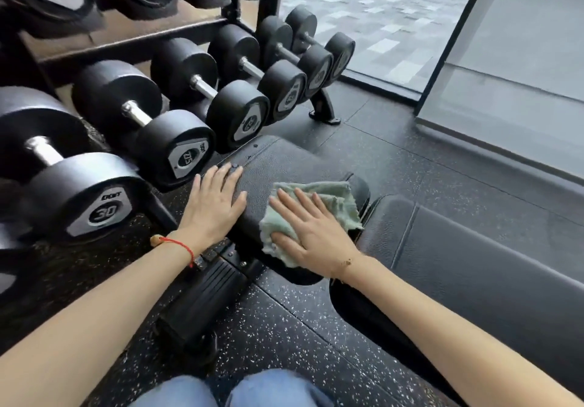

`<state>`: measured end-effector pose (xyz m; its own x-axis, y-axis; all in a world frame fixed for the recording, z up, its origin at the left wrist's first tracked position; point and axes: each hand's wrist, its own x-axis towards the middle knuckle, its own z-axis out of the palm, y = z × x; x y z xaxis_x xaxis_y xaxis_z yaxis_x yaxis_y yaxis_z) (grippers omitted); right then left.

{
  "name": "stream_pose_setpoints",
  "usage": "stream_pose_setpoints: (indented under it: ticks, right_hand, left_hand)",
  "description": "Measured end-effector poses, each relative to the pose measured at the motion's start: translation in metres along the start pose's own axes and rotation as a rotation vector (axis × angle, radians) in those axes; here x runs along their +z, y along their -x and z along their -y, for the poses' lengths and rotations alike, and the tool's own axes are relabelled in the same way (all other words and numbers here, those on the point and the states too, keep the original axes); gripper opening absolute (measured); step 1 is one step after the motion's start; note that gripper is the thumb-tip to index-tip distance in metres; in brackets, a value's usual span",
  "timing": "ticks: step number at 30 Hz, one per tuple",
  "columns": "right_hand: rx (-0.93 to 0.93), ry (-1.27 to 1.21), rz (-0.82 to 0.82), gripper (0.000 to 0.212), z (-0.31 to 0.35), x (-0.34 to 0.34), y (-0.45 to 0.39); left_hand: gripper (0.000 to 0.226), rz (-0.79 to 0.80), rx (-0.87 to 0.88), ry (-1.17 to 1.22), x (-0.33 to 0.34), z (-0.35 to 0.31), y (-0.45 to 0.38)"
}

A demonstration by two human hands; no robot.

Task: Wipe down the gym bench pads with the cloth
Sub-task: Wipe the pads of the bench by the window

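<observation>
A black gym bench lies across the middle of the head view. Its small seat pad [284, 166] is on the left, and its long back pad [474, 255] runs to the right. A pale green cloth [328, 199] is spread on the seat pad near the gap between the pads. My right hand [311, 228] presses flat on the cloth with straight, spread fingers. My left hand [215, 203] rests flat on the seat pad's left edge, fingers straight, holding nothing.
A dumbbell rack [325, 106] with several black dumbbells [177, 128] stands close on the left of the bench. The bench's black frame and foot roller [202, 305] sit below the seat pad. Speckled rubber floor [284, 327] lies in front; a glass wall [395, 21] is behind.
</observation>
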<state>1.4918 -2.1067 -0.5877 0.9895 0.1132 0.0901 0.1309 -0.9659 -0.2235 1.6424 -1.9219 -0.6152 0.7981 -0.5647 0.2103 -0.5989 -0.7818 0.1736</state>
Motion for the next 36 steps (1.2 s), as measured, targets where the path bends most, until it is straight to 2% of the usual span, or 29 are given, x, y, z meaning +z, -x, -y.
stream_pose_setpoints:
  ticks: [2, 5, 7, 8, 10, 13, 15, 18, 22, 23, 25, 28, 30, 32, 36]
  right_hand:
    - [-0.029, -0.008, 0.026, 0.067, -0.020, -0.004, 0.000]
    - [0.177, 0.037, 0.018, 0.065, -0.069, -0.014, -0.036]
    - [0.312, 0.073, 0.039, 0.065, -0.076, -0.014, -0.065]
    - [0.313, 0.082, 0.042, 0.066, -0.069, -0.011, -0.074]
    - [0.192, 0.073, 0.045, 0.069, -0.041, -0.005, -0.073]
    - [-0.102, 0.047, 0.056, 0.069, -0.001, 0.000, -0.033]
    - [-0.177, 0.013, 0.058, 0.066, 0.005, -0.001, -0.016]
    - [-0.049, 0.002, 0.036, 0.067, -0.015, -0.003, -0.048]
    - [0.224, 0.049, 0.036, 0.064, -0.027, 0.000, -0.150]
    - [0.212, 0.055, 0.041, 0.062, -0.017, 0.004, -0.164]
    - [0.073, 0.037, 0.072, 0.060, 0.010, 0.010, -0.165]
    - [-0.188, 0.004, 0.076, 0.062, 0.033, 0.009, -0.111]
    - [-0.228, -0.025, 0.074, 0.064, 0.026, 0.006, -0.080]
    - [-0.163, -0.008, 0.068, 0.066, 0.003, 0.002, -0.089]
    - [0.191, 0.065, 0.051, 0.063, -0.031, -0.001, -0.170]
  left_hand:
    - [0.069, 0.013, 0.001, -0.016, -0.002, 0.001, 0.001]
    - [0.068, 0.027, 0.010, -0.020, -0.006, 0.000, 0.002]
    - [0.068, 0.020, 0.007, -0.017, -0.008, 0.000, 0.003]
    - [0.068, 0.020, 0.006, -0.011, -0.008, -0.001, 0.003]
    - [0.070, 0.024, 0.006, 0.016, -0.008, -0.001, 0.004]
    - [0.076, 0.050, 0.011, 0.063, -0.009, 0.005, 0.007]
    - [0.076, 0.052, 0.033, 0.075, -0.011, 0.016, 0.013]
    - [0.077, 0.042, 0.015, 0.119, -0.019, 0.038, 0.021]
    - [0.067, 0.072, -0.008, 0.201, -0.023, 0.060, 0.022]
    - [0.064, 0.086, 0.001, 0.232, -0.022, 0.063, 0.022]
    - [0.060, 0.124, 0.026, 0.290, -0.022, 0.068, 0.020]
    - [0.056, 0.120, 0.069, 0.314, -0.025, 0.076, 0.016]
    - [0.055, 0.120, 0.074, 0.320, -0.025, 0.080, 0.015]
    - [0.056, 0.125, 0.075, 0.338, -0.023, 0.080, 0.017]
    - [0.057, 0.112, 0.079, 0.341, -0.020, 0.075, 0.021]
